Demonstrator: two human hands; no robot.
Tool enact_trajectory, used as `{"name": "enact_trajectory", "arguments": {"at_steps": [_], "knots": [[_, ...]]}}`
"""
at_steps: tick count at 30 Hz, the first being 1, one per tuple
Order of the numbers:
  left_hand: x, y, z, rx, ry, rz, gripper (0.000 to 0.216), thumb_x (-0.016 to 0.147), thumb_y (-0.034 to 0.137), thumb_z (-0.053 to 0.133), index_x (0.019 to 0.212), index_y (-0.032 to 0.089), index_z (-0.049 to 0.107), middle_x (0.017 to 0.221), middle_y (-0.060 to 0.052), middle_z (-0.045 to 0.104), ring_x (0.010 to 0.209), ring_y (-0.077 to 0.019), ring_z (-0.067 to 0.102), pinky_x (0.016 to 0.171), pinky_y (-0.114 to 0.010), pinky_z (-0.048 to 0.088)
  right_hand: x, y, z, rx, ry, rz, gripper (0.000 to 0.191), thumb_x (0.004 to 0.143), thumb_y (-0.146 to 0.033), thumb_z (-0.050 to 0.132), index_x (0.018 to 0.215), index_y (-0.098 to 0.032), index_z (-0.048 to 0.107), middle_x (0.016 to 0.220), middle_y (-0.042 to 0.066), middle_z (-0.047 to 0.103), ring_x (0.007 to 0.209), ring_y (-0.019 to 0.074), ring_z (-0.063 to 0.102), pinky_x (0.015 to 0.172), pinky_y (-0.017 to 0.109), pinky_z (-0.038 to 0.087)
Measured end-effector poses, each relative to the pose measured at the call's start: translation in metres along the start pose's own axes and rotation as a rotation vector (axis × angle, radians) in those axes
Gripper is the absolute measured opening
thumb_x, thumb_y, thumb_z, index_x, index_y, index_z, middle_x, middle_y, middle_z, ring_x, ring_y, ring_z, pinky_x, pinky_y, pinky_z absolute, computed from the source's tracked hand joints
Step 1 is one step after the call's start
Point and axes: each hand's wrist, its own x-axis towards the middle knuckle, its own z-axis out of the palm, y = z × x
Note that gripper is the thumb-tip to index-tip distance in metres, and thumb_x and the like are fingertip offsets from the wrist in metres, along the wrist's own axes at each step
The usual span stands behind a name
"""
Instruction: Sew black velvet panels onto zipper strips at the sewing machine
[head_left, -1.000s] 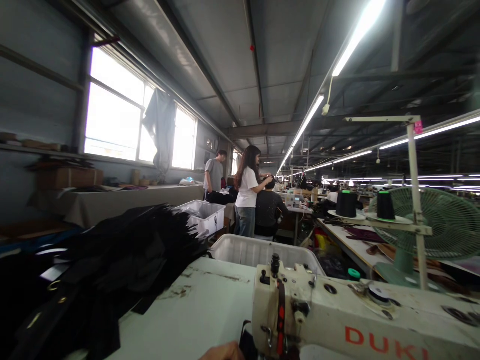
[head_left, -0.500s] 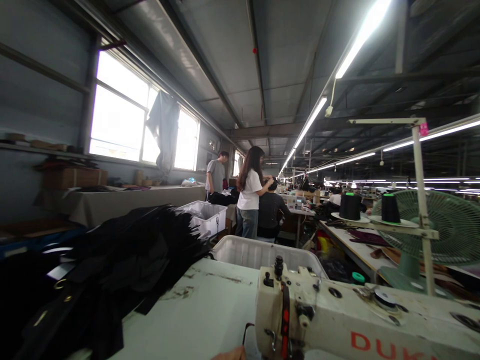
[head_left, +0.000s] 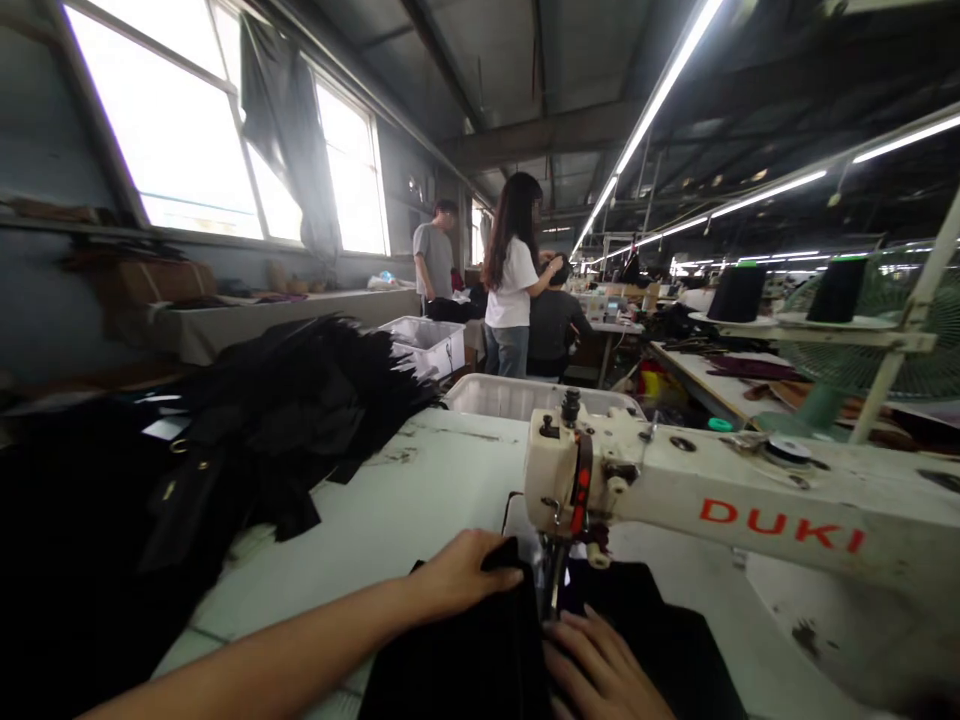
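Observation:
Black fabric (head_left: pixel 465 655) lies under the presser foot area of a white sewing machine (head_left: pixel 675 480) marked DUKI. My left hand (head_left: pixel 466 572) is closed on a raised edge of this fabric, left of the needle area, thumb on the near side. My right hand (head_left: pixel 600 665) lies with fingers stretched over the fabric, just in front of and right of the needle. More of the black fabric spreads behind and right of my right hand. The needle tip itself cannot be made out.
A large heap of black pieces (head_left: pixel 300 400) covers the table's left side, some with metal rings. Behind the machine stands a white plastic bin (head_left: pixel 517 393). Thread cones (head_left: pixel 746 292) and a green fan (head_left: pixel 877 350) are at right. Several people are farther back.
The view has tilted down and turned slightly right. Both hands and the fabric at the needle have come into view; before, only a bit of one hand showed at the bottom edge.

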Motion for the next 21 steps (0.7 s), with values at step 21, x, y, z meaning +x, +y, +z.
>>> {"name": "enact_trajectory", "arguments": {"at_steps": [21], "knots": [[0.006,0.01,0.027,0.508,0.284,0.165,0.046,0.076,0.043,0.082,0.109,0.018,0.062,0.12,-0.01,0.058,0.112,-0.0327,0.048,0.097,-0.051,0.036,-0.016,0.009,0.002,-0.076,-0.13,-0.008,0.044,0.085,-0.034,0.064,0.127,-0.02,0.06,0.122,0.004,0.068,0.106,0.0206,0.067,0.085,0.026,0.058]]}}
